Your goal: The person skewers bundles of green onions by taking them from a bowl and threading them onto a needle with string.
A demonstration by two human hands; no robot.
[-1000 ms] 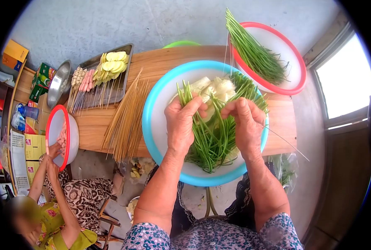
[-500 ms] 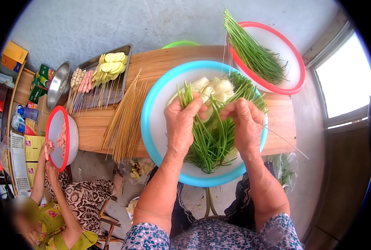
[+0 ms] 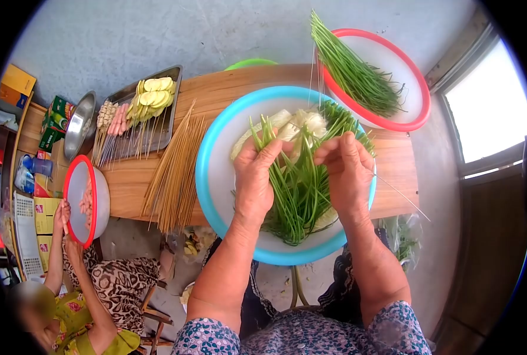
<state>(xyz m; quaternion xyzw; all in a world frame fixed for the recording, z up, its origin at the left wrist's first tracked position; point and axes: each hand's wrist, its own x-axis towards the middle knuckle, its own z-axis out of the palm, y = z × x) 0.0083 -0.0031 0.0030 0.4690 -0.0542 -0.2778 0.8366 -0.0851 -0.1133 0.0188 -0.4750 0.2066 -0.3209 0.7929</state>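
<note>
Over the blue-rimmed basin, my left hand is closed around a bunch of green stalks, whose cut ends poke up above the fingers. My right hand is closed in a pinch on a thin skewer, which sticks out to the lower right past the basin's rim. The skewer's other end is hidden by the fingers. The stalks hang down between the hands into the basin. Behind them lie pale leafy vegetables and more greens.
A red-rimmed basin with skewered green stalks stands at the back right. Loose bamboo skewers lie left of my basin, near a metal tray of filled skewers. At the left, a seated person works beside another red-rimmed basin.
The view has shifted slightly, moving the basins and table a little left. Both my hands keep their grips. The other person's hands have moved down from inside their basin to its near rim.
</note>
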